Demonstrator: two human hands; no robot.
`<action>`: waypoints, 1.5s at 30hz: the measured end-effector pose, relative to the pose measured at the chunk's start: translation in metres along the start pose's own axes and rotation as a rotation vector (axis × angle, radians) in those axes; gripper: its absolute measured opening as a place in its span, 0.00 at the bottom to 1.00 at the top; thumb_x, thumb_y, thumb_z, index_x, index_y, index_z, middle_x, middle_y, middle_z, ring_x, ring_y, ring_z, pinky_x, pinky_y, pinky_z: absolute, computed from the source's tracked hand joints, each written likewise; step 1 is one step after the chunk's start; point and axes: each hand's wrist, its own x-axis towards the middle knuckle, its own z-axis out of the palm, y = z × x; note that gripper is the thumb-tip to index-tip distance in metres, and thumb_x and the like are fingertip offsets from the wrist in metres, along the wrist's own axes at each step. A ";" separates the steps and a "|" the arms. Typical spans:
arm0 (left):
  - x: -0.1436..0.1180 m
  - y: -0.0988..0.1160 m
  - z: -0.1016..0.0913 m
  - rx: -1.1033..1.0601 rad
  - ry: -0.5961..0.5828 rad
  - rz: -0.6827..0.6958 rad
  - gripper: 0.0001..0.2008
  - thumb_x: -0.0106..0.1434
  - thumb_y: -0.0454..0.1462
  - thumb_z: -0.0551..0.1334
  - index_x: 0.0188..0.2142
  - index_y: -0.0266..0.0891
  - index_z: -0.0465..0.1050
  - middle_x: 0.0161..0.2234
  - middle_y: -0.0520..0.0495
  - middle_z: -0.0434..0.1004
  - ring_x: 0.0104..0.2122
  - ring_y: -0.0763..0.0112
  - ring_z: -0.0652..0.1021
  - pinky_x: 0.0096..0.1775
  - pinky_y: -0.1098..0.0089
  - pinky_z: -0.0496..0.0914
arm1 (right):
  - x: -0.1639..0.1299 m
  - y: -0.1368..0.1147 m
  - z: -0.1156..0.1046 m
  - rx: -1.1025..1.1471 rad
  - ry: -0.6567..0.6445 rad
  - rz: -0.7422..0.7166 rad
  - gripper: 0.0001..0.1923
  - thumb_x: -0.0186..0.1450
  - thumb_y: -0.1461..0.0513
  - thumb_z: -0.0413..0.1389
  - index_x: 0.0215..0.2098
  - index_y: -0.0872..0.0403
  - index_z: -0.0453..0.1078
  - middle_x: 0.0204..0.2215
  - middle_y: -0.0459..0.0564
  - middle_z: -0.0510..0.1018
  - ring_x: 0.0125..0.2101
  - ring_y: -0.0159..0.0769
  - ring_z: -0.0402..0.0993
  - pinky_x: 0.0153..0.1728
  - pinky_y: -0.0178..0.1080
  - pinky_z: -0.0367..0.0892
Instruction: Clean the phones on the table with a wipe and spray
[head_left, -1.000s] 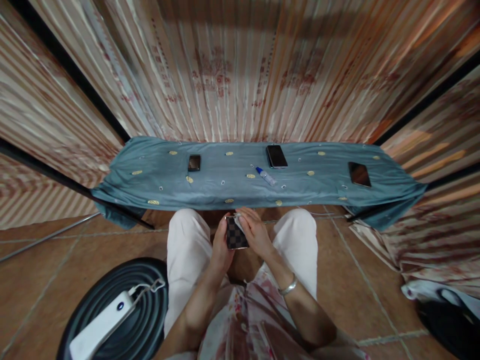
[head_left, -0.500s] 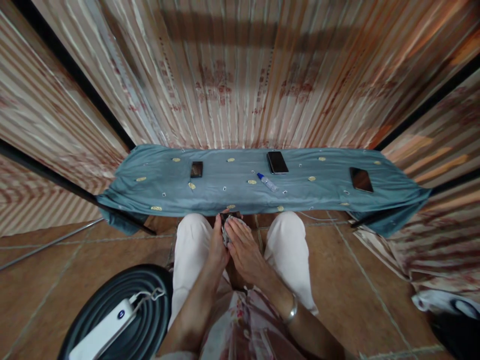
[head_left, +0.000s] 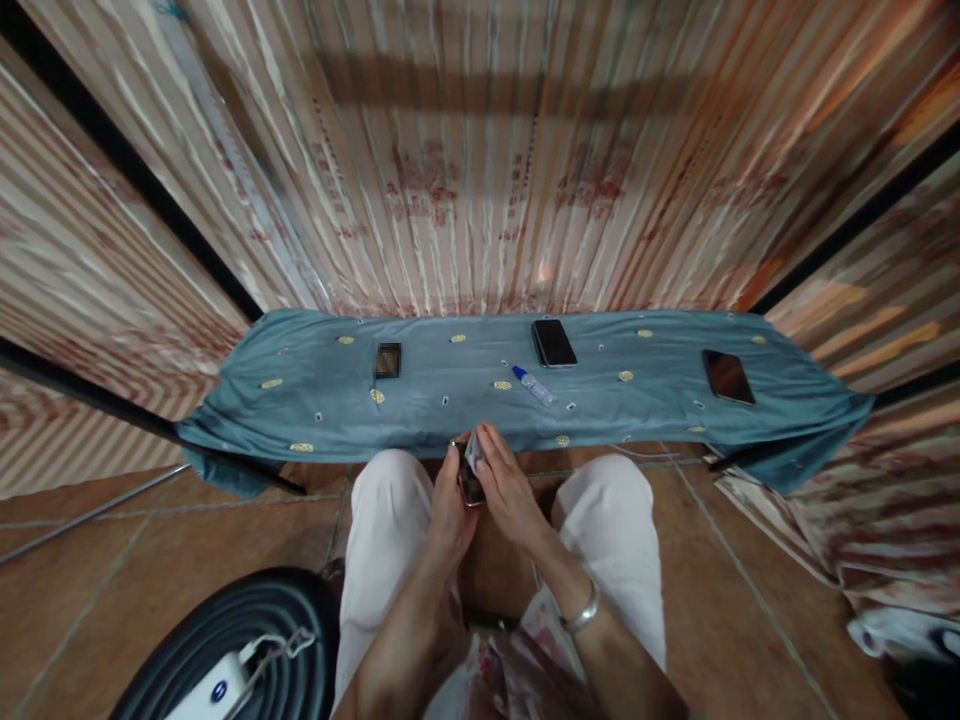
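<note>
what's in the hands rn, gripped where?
A small dark phone, left hand around its left edge; right hand presses a light cloth on its top.

My left hand [head_left: 448,505] grips a small dark phone [head_left: 469,484] between my knees, my right hand [head_left: 510,490] presses a pale cloth [head_left: 474,452] on its top edge. At 12 o'clock from my hands, a table under a teal cloth [head_left: 300,395]. On it: a small dark square thing [head_left: 388,359] at 11, a blue-capped bottle [head_left: 533,383] at 1, a black phone [head_left: 553,342] just past it, another phone [head_left: 727,376] at 2. A white power bank [head_left: 214,695] on a dark round stool [head_left: 285,630] at 8. Bracelet [head_left: 581,612] on my right wrist.
</note>
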 end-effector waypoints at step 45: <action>0.171 0.058 0.014 -0.073 0.059 -0.135 0.17 0.69 0.38 0.51 0.30 0.36 0.74 0.27 0.47 0.78 0.27 0.71 0.77 0.41 0.67 0.73 | 0.123 0.081 0.023 -0.089 -0.008 -0.114 0.18 0.70 0.57 0.50 0.55 0.51 0.71 0.53 0.54 0.75 0.53 0.43 0.69 0.54 0.49 0.66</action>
